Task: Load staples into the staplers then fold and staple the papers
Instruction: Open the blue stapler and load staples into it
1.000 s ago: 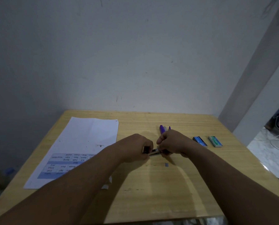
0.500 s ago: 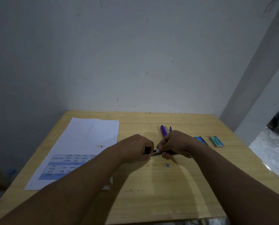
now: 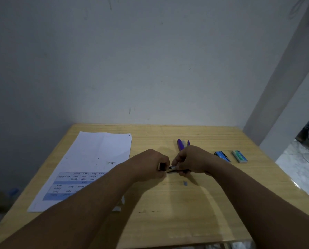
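Observation:
At the middle of the wooden table, my left hand grips one end of a small black stapler. My right hand grips its other end, fingers curled round it; most of the stapler is hidden between the hands. A purple stapler lies just beyond my right hand. White printed papers with a blue table lie at the left, partly under my left forearm. A short strip of staples lies on the table near my right wrist.
A blue staple box and a green staple box lie side by side at the right. The table stands against a grey wall. Its right edge borders a pale floor with cables.
My hands have stayed together on the black stapler, with only small shifts of the fingers. The view has moved very slightly.

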